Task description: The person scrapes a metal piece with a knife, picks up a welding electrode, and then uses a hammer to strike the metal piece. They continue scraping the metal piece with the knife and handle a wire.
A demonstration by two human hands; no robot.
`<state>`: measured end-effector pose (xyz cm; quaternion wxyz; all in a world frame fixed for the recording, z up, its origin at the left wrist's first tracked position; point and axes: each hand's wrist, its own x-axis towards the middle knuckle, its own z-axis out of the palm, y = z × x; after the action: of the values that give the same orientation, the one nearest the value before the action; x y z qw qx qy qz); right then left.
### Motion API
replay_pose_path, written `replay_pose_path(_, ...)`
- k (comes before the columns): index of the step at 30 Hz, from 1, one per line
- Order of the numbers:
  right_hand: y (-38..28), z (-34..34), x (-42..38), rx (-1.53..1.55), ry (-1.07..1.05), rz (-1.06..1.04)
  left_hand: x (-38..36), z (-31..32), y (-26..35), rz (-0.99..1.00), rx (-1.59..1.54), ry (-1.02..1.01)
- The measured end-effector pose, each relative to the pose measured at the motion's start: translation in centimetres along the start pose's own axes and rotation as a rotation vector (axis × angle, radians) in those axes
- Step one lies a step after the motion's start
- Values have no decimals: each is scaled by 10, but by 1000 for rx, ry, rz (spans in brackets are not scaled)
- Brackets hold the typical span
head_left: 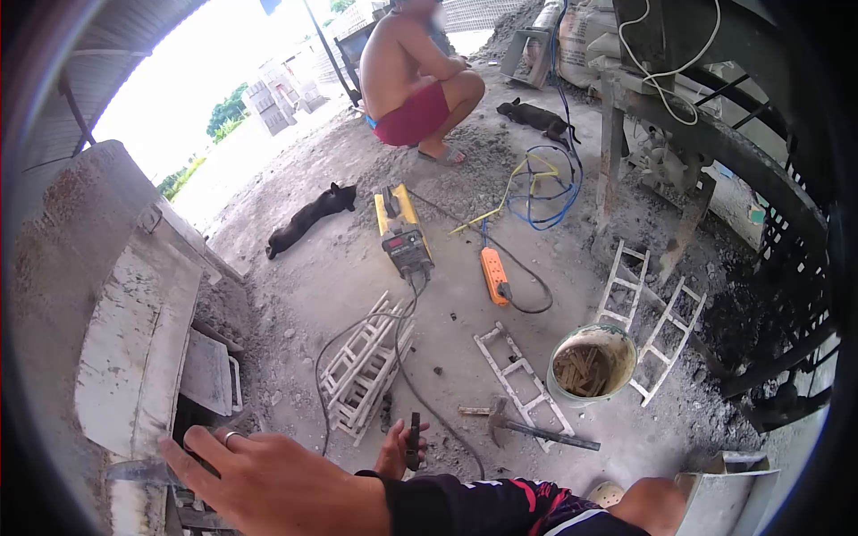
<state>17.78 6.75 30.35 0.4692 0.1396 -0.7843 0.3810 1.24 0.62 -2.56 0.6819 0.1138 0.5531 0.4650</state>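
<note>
My right hand [268,478], with a ring on one finger, reaches across to the lower left. Its fingers are apart and bent slightly, close to a worn white metal panel [134,344] and a grey flat strip [141,472]. Beyond that forearm, my left hand [391,454] is closed around a black welding electrode holder [414,442], its jaw end upward. The left wrist is hidden. Just past it lies a stack of white ladder-shaped metal frames [365,366], crossed by a dark cable. A hammer [527,429] rests over a single frame [514,364] to the right.
A yellow welding machine [402,234] stands ahead, near an orange power strip [494,275]. A bucket of metal pieces [590,362] stands among more frames [672,335]. A person [416,80] squats beyond. Two dark dogs [308,219] lie on the ground. Cables cross the floor.
</note>
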Motion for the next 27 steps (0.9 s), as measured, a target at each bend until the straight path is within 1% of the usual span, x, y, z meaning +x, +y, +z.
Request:
replay_pose_path(1, 11, 9, 1, 7, 71, 32, 4, 1, -5, -1, -10, -13)
replay_pose_path(2, 28, 4, -6, -12, -73, 168, 10, 0, -11, 4, -92, -41)
replay_pose_path(3, 44, 4, -19, -37, -82, 336, 13, 0, -11, 5, -176, -69)
replay_pose_path(4, 60, 5, -37, -51, -91, 518, 14, -4, -12, -13, -194, -75)
replay_pose_path(6, 102, 12, -89, -132, 39, 706, 0, 11, -2, 292, -63, 14)
replay_pose_path(8, 129, 4, -139, -124, 80, 749, -4, 22, 19, 590, 56, 161)
replay_pose_path(9, 132, -3, -153, -24, 56, 883, -15, 19, 26, 526, 6, 231)
replay_pose_path(10, 134, -8, -166, 78, 27, 1020, -25, 17, 38, 583, 121, 152)
replay_pose_path(11, 136, -12, -178, 120, -10, 1111, -32, 14, 49, 648, 240, 62)
replay_pose_path(12, 135, -13, -187, 158, -46, 1198, -44, 16, 56, 693, 338, 84)
replay_pose_path(13, 131, -13, -190, 270, 5, 1358, -53, 18, 62, 738, 452, 88)
replay_pose_path(14, 130, -10, -191, 341, 63, 1387, -58, 15, 64, 689, 437, 120)
replay_pose_path(15, 130, -13, -193, 348, 15, 1440, -61, 13, 65, 701, 483, 106)
replay_pose_path(16, 133, -15, -195, 294, -80, 1401, -61, 11, 65, 724, 533, 84)
replay_pose_path(17, 134, -17, -196, 241, -169, 1361, -64, 12, 61, 690, 529, 92)
replay_pose_path(18, 137, -18, -195, 256, -167, 1374, -62, 14, 59, 680, 480, 109)
replay_pose_path(19, 139, -19, -194, 139, -246, 1241, -61, 15, 59, 672, 432, 122)
replay_pose_path(20, 140, -21, -192, 25, -322, 1106, -62, 17, 62, 683, 468, 138)
replay_pose_path(21, 141, -28, -188, 33, -317, 1112, -59, 14, 60, 673, 473, 138)
replay_pose_path(23, 143, -47, -180, 5, -442, 1087, -56, 7, 56, 794, 527, 91)
replay_pose_path(24, 142, -52, -177, -7, -450, 1132, -57, 6, 55, 784, 532, 101)
replay_pose_path(25, 141, -56, -180, 7, -450, 1134, -58, 6, 55, 797, 537, 130)
replay_pose_path(27, 136, -61, -184, -171, -531, 1052, -59, 6, 57, 812, 544, 153)
